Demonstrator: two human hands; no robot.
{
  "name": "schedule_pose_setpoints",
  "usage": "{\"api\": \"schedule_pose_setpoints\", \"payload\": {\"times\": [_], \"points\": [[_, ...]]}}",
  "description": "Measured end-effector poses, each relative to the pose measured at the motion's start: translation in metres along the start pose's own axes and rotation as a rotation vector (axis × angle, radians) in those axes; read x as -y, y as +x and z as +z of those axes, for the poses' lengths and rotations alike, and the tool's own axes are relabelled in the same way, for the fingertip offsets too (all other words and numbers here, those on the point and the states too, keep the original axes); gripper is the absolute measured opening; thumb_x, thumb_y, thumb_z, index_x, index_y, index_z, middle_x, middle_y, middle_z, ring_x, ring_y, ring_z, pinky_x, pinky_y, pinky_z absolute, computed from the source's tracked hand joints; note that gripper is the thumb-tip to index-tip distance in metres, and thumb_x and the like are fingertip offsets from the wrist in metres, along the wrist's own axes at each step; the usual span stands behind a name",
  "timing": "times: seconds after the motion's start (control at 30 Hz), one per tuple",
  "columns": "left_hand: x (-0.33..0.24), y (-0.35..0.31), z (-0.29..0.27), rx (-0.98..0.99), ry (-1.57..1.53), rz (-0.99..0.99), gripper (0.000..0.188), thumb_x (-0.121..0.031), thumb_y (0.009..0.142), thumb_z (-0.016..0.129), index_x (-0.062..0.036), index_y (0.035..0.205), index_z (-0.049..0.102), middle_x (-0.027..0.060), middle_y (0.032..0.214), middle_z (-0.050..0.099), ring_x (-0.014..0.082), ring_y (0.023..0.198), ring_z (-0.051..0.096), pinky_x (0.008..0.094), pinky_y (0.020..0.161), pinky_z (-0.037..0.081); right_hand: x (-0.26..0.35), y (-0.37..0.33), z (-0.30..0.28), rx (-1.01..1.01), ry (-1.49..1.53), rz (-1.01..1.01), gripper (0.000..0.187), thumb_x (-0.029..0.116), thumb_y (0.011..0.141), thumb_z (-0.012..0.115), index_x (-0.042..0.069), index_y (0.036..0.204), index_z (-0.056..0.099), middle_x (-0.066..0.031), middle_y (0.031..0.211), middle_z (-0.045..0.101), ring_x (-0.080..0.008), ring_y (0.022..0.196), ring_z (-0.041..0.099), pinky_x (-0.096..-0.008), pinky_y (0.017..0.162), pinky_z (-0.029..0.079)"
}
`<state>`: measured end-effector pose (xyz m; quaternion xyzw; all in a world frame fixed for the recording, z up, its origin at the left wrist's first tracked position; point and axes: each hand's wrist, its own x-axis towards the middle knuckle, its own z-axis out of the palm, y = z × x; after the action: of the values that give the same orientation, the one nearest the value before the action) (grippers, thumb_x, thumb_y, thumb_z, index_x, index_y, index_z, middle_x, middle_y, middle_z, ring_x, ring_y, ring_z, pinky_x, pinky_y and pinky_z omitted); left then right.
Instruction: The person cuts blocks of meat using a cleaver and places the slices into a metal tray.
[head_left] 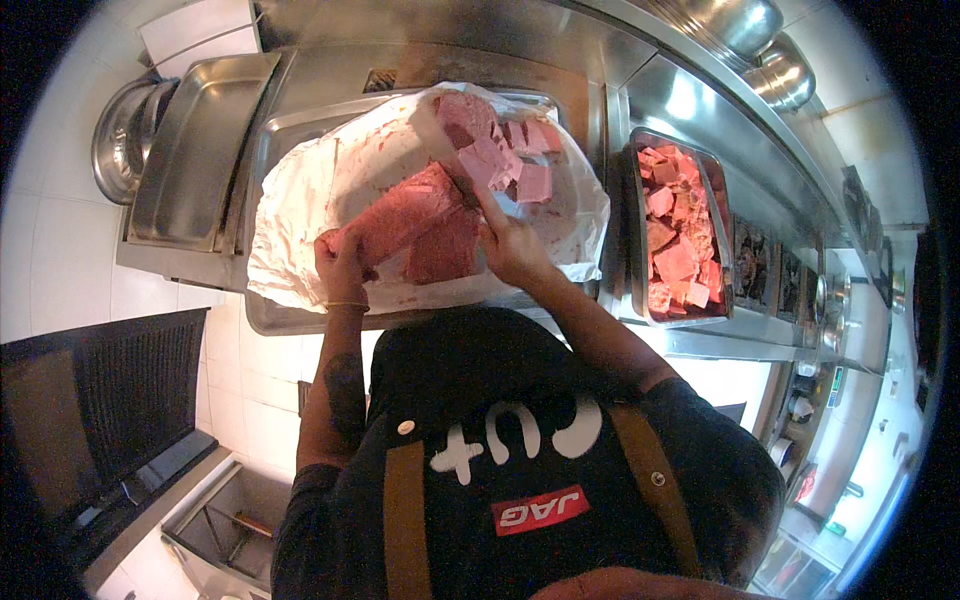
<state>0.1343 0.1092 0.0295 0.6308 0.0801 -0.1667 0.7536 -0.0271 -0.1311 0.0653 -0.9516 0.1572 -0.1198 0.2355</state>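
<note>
A large slab of raw red meat lies on a crumpled white sheet spread over a metal tray. My left hand is closed on the slab's left end. My right hand grips a knife, whose wide blade slants up and to the left across the meat, slightly blurred. The knife's handle is mostly hidden in my fingers. Beyond the blade sits more meat, with several cut chunks to its right. A darker flap of meat hangs toward me between my hands.
To the right, a deep metal pan holds many meat chunks. An unfilled metal pan and a round metal bowl stand at the left. Metal bowls rest on the upper right shelf. A ribbed black panel is at lower left.
</note>
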Motion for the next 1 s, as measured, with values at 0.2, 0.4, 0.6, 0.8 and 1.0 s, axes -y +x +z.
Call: {"api": "schedule_pose_setpoints", "payload": {"times": [0.2, 0.4, 0.6, 0.8, 1.0], "points": [[-0.002, -0.005, -0.001, -0.062, 0.036, -0.002, 0.036, -0.025, 0.087, 0.077, -0.0113, 0.107, 0.051, 0.0061, 0.084, 0.059, 0.0178, 0.058, 0.058, 0.0322, 0.040, 0.048, 0.075, 0.046, -0.117, -0.404, -0.043, -0.424, 0.062, 0.013, 0.099, 0.060, 0.020, 0.157, 0.038, -0.0296, 0.106, 0.068, -0.0420, 0.081, 0.069, -0.0473, 0.073, 0.058], [0.002, -0.001, -0.004, -0.030, 0.018, -0.018, 0.035, -0.023, 0.087, 0.076, -0.0109, 0.108, 0.051, 0.0070, 0.087, 0.060, 0.0184, 0.059, 0.059, 0.0326, 0.040, 0.048, 0.066, 0.037, -0.101, -0.435, 0.054, -0.302, 0.069, 0.010, 0.096, 0.059, 0.015, 0.159, 0.032, -0.0276, 0.105, 0.067, -0.0443, 0.084, 0.068, -0.0509, 0.076, 0.056], [0.001, 0.001, 0.002, -0.035, 0.033, 0.027, 0.034, -0.024, 0.088, 0.076, -0.0102, 0.107, 0.052, 0.0077, 0.087, 0.061, 0.0181, 0.059, 0.059, 0.0328, 0.040, 0.049, 0.032, 0.029, -0.050, 0.270, 0.075, 0.103, 0.064, 0.018, 0.098, 0.056, 0.020, 0.158, 0.033, -0.0277, 0.095, 0.070, -0.0500, 0.081, 0.068, -0.0615, 0.073, 0.053], [0.011, -0.002, -0.008, -0.035, 0.000, -0.004, 0.033, -0.024, 0.089, 0.076, -0.0103, 0.106, 0.051, 0.0083, 0.086, 0.060, 0.0184, 0.056, 0.059, 0.0324, 0.039, 0.048, 0.092, 0.049, -0.143, -0.620, 0.149, -0.413, 0.064, 0.007, 0.092, 0.062, 0.014, 0.152, 0.042, -0.0243, 0.107, 0.068, -0.0475, 0.087, 0.067, -0.0541, 0.074, 0.055], [0.010, -0.001, -0.004, -0.014, -0.008, -0.009, 0.036, -0.025, 0.088, 0.077, -0.0105, 0.108, 0.050, 0.0087, 0.088, 0.060, 0.0191, 0.058, 0.060, 0.0326, 0.040, 0.048, -0.009, -0.009, 0.003, 0.180, 0.030, 0.066, 0.066, 0.015, 0.097, 0.056, 0.019, 0.158, 0.034, -0.0288, 0.093, 0.069, -0.0493, 0.081, 0.067, -0.0570, 0.072, 0.054]]}}
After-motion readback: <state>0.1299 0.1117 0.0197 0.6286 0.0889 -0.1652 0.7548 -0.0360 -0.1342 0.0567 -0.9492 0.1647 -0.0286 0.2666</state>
